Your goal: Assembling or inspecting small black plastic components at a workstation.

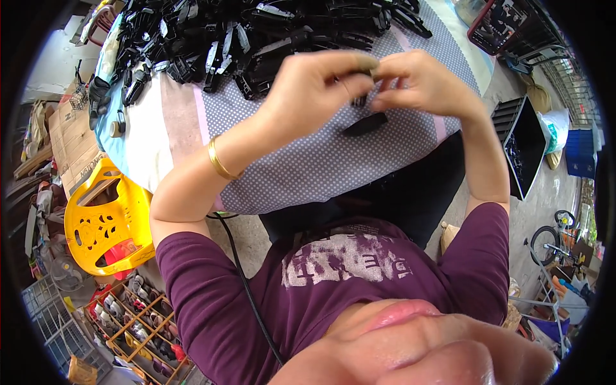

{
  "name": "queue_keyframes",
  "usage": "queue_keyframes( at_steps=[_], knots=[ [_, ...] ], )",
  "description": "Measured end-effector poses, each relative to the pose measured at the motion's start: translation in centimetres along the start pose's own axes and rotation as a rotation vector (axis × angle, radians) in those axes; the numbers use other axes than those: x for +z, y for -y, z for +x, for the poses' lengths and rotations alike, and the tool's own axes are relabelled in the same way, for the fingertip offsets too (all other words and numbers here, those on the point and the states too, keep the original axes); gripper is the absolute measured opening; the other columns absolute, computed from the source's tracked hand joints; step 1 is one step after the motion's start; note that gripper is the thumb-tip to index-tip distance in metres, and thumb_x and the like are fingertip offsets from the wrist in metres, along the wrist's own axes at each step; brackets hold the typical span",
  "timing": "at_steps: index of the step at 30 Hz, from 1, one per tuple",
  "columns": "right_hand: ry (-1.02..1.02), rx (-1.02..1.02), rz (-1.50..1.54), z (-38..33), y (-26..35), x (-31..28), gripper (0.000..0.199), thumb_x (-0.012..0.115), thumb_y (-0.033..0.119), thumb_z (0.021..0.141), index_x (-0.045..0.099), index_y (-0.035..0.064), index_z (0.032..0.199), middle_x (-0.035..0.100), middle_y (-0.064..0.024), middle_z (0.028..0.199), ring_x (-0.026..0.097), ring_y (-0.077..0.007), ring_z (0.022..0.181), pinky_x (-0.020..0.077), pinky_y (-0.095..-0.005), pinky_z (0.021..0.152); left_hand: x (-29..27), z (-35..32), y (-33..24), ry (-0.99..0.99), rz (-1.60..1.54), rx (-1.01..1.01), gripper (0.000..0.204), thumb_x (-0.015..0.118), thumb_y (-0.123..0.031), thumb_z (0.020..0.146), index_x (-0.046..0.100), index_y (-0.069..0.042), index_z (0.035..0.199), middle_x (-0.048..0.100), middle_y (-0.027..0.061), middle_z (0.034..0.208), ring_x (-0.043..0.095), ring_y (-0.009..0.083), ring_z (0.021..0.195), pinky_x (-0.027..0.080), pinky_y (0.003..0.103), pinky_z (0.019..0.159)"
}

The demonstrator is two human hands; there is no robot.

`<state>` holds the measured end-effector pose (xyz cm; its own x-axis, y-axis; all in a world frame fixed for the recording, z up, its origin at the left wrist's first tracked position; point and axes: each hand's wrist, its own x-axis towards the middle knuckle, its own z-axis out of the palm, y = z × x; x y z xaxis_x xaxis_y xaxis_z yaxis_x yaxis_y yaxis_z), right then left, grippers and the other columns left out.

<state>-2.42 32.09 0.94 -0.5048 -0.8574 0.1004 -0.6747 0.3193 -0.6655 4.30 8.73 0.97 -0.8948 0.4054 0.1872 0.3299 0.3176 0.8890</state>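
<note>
Above the near part of the cloth-covered table, my left hand (314, 83) and my right hand (417, 85) meet at the fingertips. Both are closed in a pinch around a small black plastic part (359, 101), mostly hidden by the fingers. Motion smears my left fingers somewhat. Just below the hands, a flat, dark, oblong piece (366, 125) shows over the dotted cloth (289, 167); I cannot tell whether it joins the held part. Beyond my hands spreads a big heap of black plastic parts (186, 45), some with shiny, silvery faces.
Left of the table stands a yellow plastic chair (109, 221), near flattened cardboard (74, 144). A shoe rack (138, 327) is at lower left. On the floor to the right are a black crate (523, 147) and a bicycle (545, 245). A black cable (240, 269) runs down my front.
</note>
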Motion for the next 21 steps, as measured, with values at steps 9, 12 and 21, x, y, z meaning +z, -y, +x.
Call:
queue_keyframes(
  at_steps=[9, 12, 21],
  knots=[
    [-0.474, 0.017, -0.459, 4.8, -2.5, -1.3, 0.029, 0.076, 0.016, 0.083, 0.071, 0.0039, 0.110, 0.071, -0.0165, 0.092, 0.069, -0.0371, 0.090, 0.0562, -0.0419, 0.080, -0.1, -0.3, 0.5, -0.053, 0.793, 0.390, 0.033, 0.079, -0.018, 0.083, 0.072, -0.007, 0.114, 0.068, 0.0064, 0.114, 0.057, 0.0301, 0.106, 0.047, 0.041, 0.096],
    [-0.509, 0.024, -0.520, 6.2, -2.1, -1.8, 0.022, 0.074, 0.018, 0.083, 0.074, 0.0051, 0.100, 0.070, -0.0163, 0.099, 0.068, -0.0363, 0.098, 0.0564, -0.0428, 0.083, -1.0, -0.5, 1.6, -0.068, 1.017, 0.329, 0.033, 0.077, -0.012, 0.082, 0.072, -0.008, 0.114, 0.068, 0.0051, 0.114, 0.057, 0.0286, 0.110, 0.044, 0.041, 0.100],
    [-0.596, 0.039, -0.424, 6.7, -0.2, -2.5, 0.023, 0.080, 0.016, 0.081, 0.071, 0.0014, 0.096, 0.071, -0.0152, 0.083, 0.070, -0.0291, 0.077, 0.0562, -0.0373, 0.073, -2.0, 1.3, 3.6, -0.166, 0.810, 0.422, 0.023, 0.078, -0.012, 0.080, 0.076, -0.009, 0.103, 0.071, 0.0036, 0.099, 0.061, 0.0242, 0.101, 0.047, 0.038, 0.091]
  ],
)
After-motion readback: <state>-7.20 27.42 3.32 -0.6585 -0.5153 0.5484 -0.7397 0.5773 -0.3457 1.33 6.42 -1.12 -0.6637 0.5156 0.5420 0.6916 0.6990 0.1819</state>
